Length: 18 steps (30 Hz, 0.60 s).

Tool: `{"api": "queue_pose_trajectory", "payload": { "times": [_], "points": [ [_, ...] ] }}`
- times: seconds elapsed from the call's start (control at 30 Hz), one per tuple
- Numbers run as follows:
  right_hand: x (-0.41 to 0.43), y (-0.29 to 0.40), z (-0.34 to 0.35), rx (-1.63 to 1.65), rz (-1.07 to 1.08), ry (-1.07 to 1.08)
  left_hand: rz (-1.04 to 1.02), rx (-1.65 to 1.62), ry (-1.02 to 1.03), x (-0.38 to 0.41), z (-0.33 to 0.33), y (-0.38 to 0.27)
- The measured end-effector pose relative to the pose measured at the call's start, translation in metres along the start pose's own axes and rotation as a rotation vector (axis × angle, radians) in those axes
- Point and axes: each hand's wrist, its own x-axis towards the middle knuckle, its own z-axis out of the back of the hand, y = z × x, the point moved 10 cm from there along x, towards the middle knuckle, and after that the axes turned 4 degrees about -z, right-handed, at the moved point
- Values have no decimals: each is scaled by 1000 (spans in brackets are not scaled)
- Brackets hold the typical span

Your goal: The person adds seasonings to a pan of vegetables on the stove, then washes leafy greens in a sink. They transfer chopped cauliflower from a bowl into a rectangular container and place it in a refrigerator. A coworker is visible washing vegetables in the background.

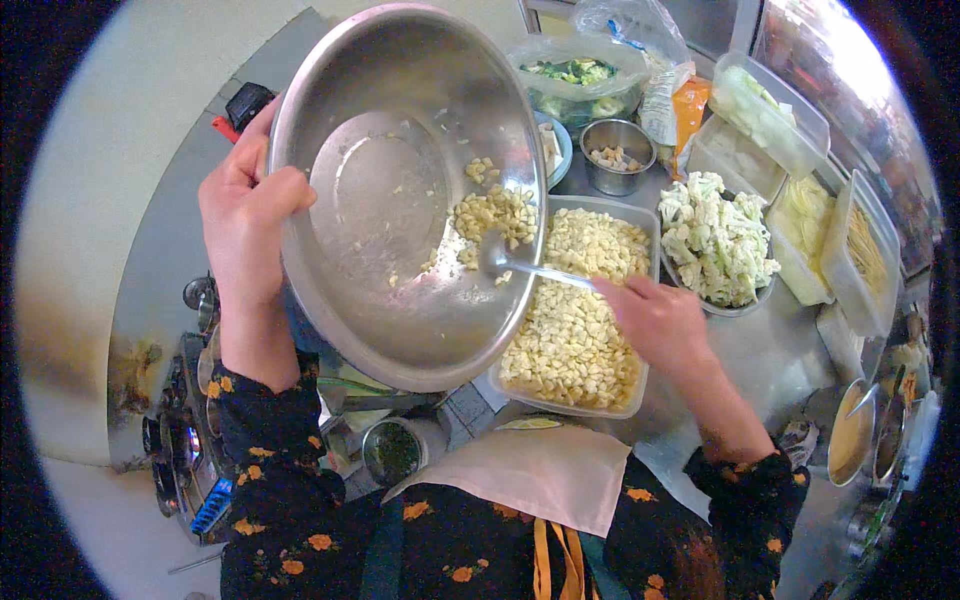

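Observation:
My left hand grips the rim of a large stainless steel bowl, thumb over the edge, and the bowl tilts to the right. In my right hand is a metal spoon, its head inside the bowl. The spoon touches a clump of small pale yellow chopped pieces on the bowl's right wall; a few bits stick elsewhere inside. Partly under the bowl's right rim stands a rectangular plastic container filled with similar pale pieces.
Right of the filled container stands a tub of cauliflower florets. Behind are a small steel bowl with chopped pieces and a plastic bag of green vegetables. Several plastic containers lie at the right. A round jar sits near my waist.

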Motion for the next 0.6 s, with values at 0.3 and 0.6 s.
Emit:
{"api": "queue_pose_trajectory", "payload": {
  "times": [0.3,0.6],
  "points": [
    [5,-18,-35,19,-146,200,-43,72,13,-5,-6,-10],
    [32,6,2,80,-41,-175,38,4,13,-10,-16,-10]
  ]
}}
